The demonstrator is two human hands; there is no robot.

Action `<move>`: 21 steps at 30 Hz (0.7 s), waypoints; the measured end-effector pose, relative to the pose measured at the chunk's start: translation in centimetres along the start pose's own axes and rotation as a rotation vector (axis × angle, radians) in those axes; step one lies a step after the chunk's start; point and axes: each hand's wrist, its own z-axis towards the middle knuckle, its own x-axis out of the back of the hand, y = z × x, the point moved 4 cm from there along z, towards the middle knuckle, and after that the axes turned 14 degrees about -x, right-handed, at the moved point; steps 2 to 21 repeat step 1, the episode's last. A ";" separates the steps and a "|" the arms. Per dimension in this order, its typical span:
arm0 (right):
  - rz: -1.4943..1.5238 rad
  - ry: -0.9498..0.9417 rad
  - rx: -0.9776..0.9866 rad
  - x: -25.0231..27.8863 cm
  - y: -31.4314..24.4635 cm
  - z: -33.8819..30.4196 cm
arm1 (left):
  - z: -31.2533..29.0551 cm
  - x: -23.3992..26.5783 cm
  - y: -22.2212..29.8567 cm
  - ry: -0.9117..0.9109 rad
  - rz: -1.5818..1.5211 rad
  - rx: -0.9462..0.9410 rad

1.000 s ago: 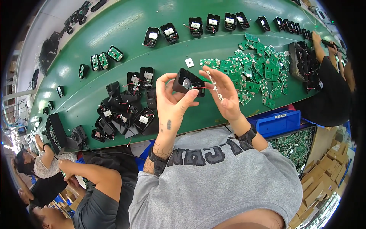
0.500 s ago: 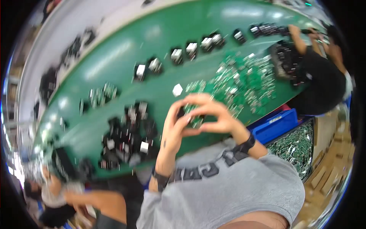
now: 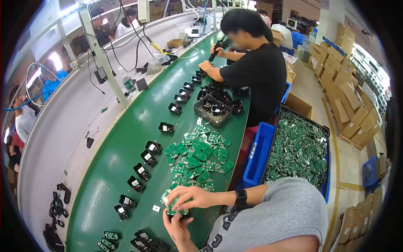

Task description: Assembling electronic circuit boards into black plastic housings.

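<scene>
At the front edge of the pile, my left hand (image 3: 178, 229) curls its fingers and thumb around a small black housing (image 3: 181, 216), which is mostly hidden by the fingers. My right hand (image 3: 192, 197) reaches over from the right, its bent fingers on a green circuit board (image 3: 172, 208) at the top of that housing. Whether the board sits fully inside cannot be made out. A small white square piece (image 3: 156, 208) lies on the green table (image 3: 100, 168) left of my hands. Beyond them spreads a pile of green circuit boards (image 3: 199, 153).
Black housings (image 3: 147, 157) line the table in a row. A grey bin (image 3: 212, 111) holds black parts near a co-worker (image 3: 260, 67) at the far end. On the right stand a blue tray (image 3: 255, 155) and a large crate of boards (image 3: 296, 147). More housings (image 3: 145, 239) lie at the front.
The view has swung to the right and up, bringing the co-worker and the crate more fully into sight. Both my hands remain together around the housing and board.
</scene>
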 end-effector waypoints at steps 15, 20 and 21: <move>0.039 -0.027 -0.049 -0.3 0.5 0.0 | -0.1 0.7 0.0 0.036 -0.016 -0.022; 0.039 -0.027 -0.049 -0.3 0.5 0.0 | -0.1 0.7 0.0 0.036 -0.016 -0.022; 0.039 -0.027 -0.049 -0.3 0.5 0.0 | -0.1 0.7 0.0 0.036 -0.016 -0.022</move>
